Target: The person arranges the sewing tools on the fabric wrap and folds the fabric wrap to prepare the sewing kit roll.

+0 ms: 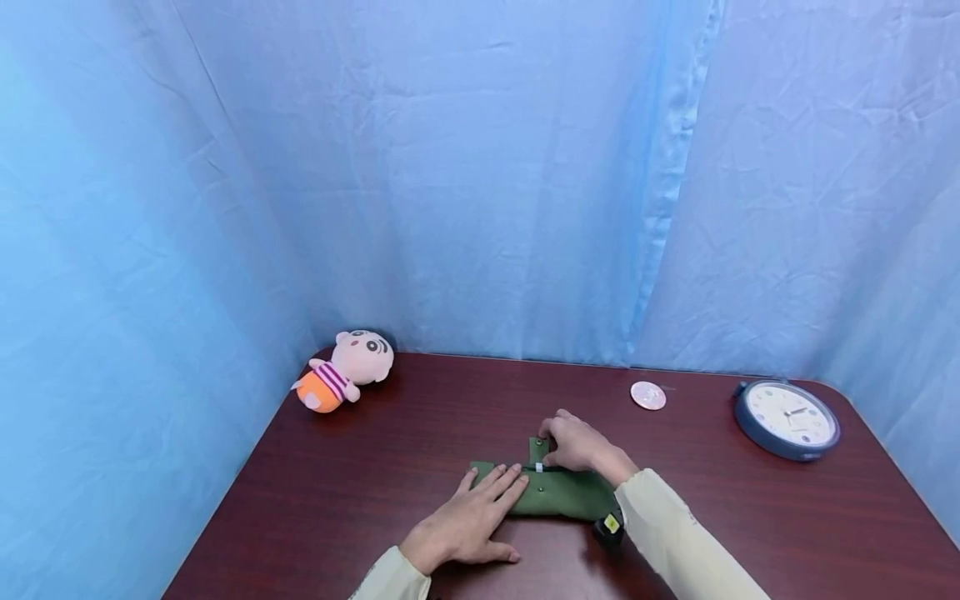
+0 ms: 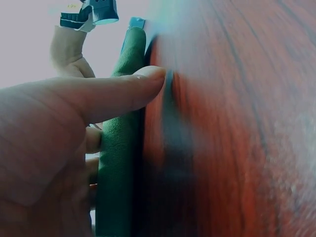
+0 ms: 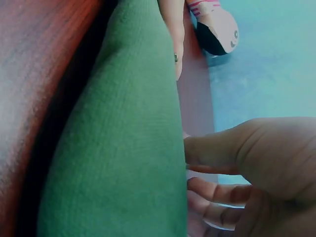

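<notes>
A dark green fabric pouch (image 1: 570,497) lies on the table, with a narrow tab (image 1: 537,448) carrying a metal snap at its far edge. A small white label (image 1: 539,468) shows near the base of that tab. My left hand (image 1: 474,518) rests on the pouch's left part, fingers stretched over it and thumb apart on the near side. At the tab's right edge my right hand (image 1: 581,444) holds the pouch material with curled thumb and fingers. In the right wrist view, the pouch (image 3: 133,133) hides part of the right fingertips.
A plush doll (image 1: 341,372) lies at the back left of the brown table (image 1: 420,417). Toward the back right are a round pale disc (image 1: 648,396) and a round clock (image 1: 787,419). Blue curtains (image 1: 480,183) surround the table. A black wrist camera (image 1: 609,527) sits by the right sleeve.
</notes>
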### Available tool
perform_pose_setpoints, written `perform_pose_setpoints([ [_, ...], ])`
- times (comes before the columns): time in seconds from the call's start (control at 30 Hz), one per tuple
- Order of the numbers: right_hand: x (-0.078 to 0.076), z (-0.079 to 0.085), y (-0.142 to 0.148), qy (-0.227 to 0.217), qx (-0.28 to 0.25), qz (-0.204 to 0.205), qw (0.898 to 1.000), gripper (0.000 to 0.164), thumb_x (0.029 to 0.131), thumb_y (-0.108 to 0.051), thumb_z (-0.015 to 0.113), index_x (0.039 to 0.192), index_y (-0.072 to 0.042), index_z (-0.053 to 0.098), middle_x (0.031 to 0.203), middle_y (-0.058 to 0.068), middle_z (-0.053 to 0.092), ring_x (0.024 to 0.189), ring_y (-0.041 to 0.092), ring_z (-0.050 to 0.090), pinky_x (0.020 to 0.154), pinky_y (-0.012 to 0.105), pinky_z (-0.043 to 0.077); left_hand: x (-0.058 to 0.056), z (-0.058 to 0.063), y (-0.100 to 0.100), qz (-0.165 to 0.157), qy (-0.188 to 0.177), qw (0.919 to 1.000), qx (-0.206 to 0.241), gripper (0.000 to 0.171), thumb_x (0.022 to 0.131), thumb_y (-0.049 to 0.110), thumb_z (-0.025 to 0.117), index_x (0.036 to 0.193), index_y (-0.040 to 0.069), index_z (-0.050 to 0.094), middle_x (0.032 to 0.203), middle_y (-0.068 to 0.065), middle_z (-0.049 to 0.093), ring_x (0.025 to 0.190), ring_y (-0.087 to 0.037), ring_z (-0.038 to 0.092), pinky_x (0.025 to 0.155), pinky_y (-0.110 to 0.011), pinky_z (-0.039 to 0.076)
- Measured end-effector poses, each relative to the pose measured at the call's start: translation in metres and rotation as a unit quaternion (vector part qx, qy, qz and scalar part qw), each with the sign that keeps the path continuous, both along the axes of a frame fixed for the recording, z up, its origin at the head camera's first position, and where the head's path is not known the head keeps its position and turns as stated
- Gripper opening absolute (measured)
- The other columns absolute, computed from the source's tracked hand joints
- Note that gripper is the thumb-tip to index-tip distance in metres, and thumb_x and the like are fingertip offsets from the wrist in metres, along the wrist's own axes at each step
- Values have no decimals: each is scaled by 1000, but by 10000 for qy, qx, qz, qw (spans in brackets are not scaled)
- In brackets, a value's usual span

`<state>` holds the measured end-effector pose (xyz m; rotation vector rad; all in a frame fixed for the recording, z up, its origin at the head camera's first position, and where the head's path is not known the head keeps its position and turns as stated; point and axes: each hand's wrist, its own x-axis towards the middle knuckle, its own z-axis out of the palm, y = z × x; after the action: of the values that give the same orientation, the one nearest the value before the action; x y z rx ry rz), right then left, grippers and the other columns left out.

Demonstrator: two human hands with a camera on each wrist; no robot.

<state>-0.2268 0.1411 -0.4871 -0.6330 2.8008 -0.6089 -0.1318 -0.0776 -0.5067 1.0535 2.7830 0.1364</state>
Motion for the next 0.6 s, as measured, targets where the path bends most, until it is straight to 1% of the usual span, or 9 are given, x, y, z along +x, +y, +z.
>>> perform_pose_setpoints([
  [0.1, -1, -2, 2, -6, -458, -48, 9989, 25, 77, -2, 82, 91, -6, 61, 86, 5, 60, 76, 14, 51, 69, 30, 45, 0, -1, 0, -10, 60, 10000, 13, 95, 86, 61, 68, 159, 15, 28, 167, -4, 27, 154, -23, 31, 119, -56, 35],
  [0.17, -1, -2, 5, 31, -813, 23, 9967, 25, 78, 2, 79, 87, -8, 58, 81, 3, 60, 71, 11, 52, 65, 26, 44, 0, -2, 0, -21, 91, 10000, 13, 96, 86, 62, 68, 159, 14, 28, 167, -5, 27, 154, -24, 31, 118, -56, 35],
  [0.23, 1, -2, 7, 127, -1089, 128, 9939, 23, 80, 4, 76, 85, -10, 58, 77, 1, 63, 68, 8, 54, 62, 23, 44, 0, -3, 0, -12, 82, 10000, 13, 97, 85, 62, 69, 159, 14, 28, 167, -5, 27, 154, -24, 31, 119, -56, 35],
  [0.3, 3, -2, 10, 244, -1262, 263, 9914, 20, 82, 3, 75, 85, -11, 61, 76, 0, 67, 69, 6, 58, 62, 21, 46, 0, -3, 0, 16, 35, 10000, 6, 98, 85, 62, 69, 159, 14, 27, 168, -4, 26, 154, -24, 31, 119, -56, 34],
  [0.47, 13, 2, 14, 389, -1447, 457, 9877, 10, 85, -3, 76, 91, -9, 72, 81, 2, 76, 76, 5, 70, 65, 19, 52, 0, -2, 0, 70, 0, 10000, -25, 98, 85, 61, 69, 160, 14, 27, 168, -4, 25, 155, -23, 29, 120, -56, 33],
  [0.6, 22, 5, 15, 524, -1431, 385, 9876, 10, 84, -3, 76, 91, -10, 78, 81, -1, 78, 74, 3, 70, 64, 18, 53, 1, -1, 1, 68, 22, 10000, -42, 98, 84, 61, 70, 159, 14, 27, 168, -4, 25, 155, -23, 29, 120, -56, 33],
])
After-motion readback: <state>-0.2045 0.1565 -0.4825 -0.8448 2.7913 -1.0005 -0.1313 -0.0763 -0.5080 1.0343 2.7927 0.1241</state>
